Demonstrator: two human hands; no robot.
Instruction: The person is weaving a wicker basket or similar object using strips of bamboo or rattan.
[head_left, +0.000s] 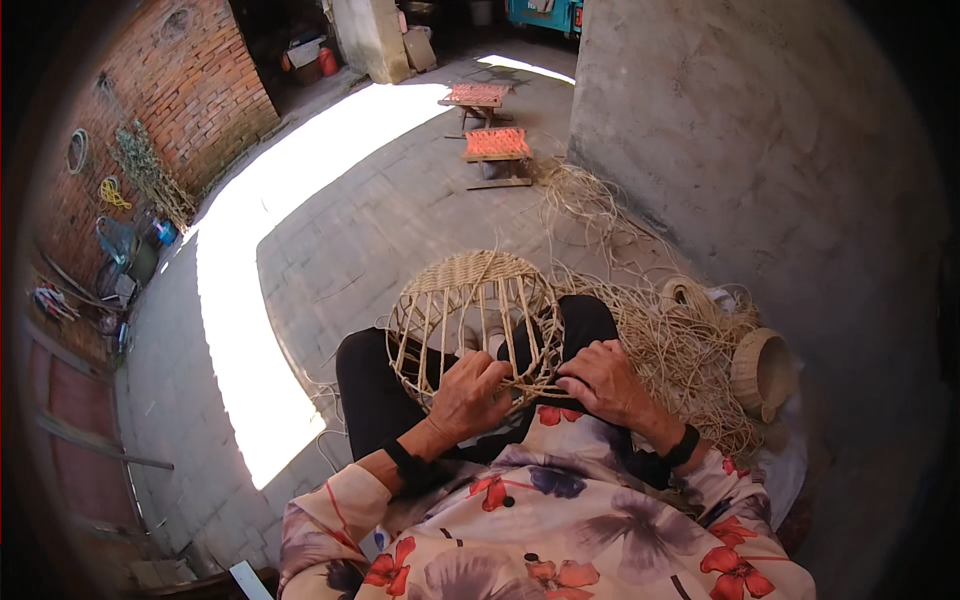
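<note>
- The brick wall stands far out to the left of both hands, with hoops and cords hanging on it and a strip of sunlit paving between it and the person's lap.
- The left hand lies on the near rim of the half-woven basket, its fingers curled and drawn together around the pale strands at the weaving edge; whether the fingertips pinch a single strand cannot be told, since they are tucked under.
- The basket rests on the person's black-trousered knees, just beyond the fingers of both hands, its tightly woven flat base turned away from the person and its bare upright ribs running back toward the knuckles.
- The right hand sits just beside the left, on the basket's right near edge, fingers bent and close together, their tips pressing onto the strands that cross between the two hands.
- A loose heap of straw cord lies right of the right hand's fingers, touching the person's leg.
- A small finished woven basket lies on its side further right, beyond the heap.
- Two low woven stools stand well beyond the fingers, out on the paving by the grey wall.
</note>
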